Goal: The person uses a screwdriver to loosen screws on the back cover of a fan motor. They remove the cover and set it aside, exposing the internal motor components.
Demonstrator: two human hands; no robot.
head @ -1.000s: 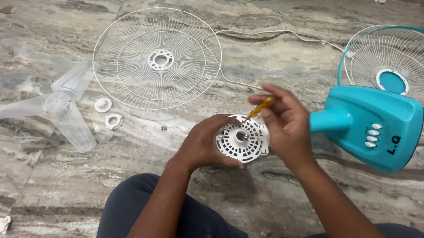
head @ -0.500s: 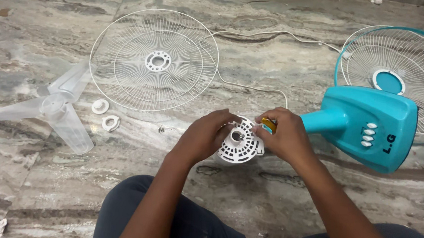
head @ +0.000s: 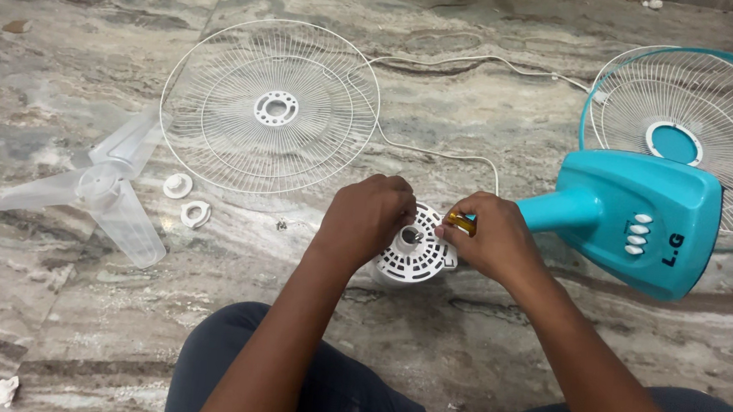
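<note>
Two hands crowd one small part — the white vented motor housing (head: 415, 253), resting on the marble floor (head: 490, 129) just before the person's knees. Left hand (head: 369, 216) curls over its upper edge, fingers closed to steady it. Right hand (head: 487, 237) pinches a yellow-handled screwdriver (head: 460, 223), angled toward the hub. Off to the side lie the clear blade (head: 100, 190), wire guard (head: 271, 107) and teal base (head: 637, 222) — apart, within reach.

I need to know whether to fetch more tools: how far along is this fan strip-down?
Done: the wire guard, clear blade and two white rings lie on the floor. In hand: left hand steadies the white motor housing; right hand holds a yellow screwdriver. Left: the housing remains on the teal stand.
</note>
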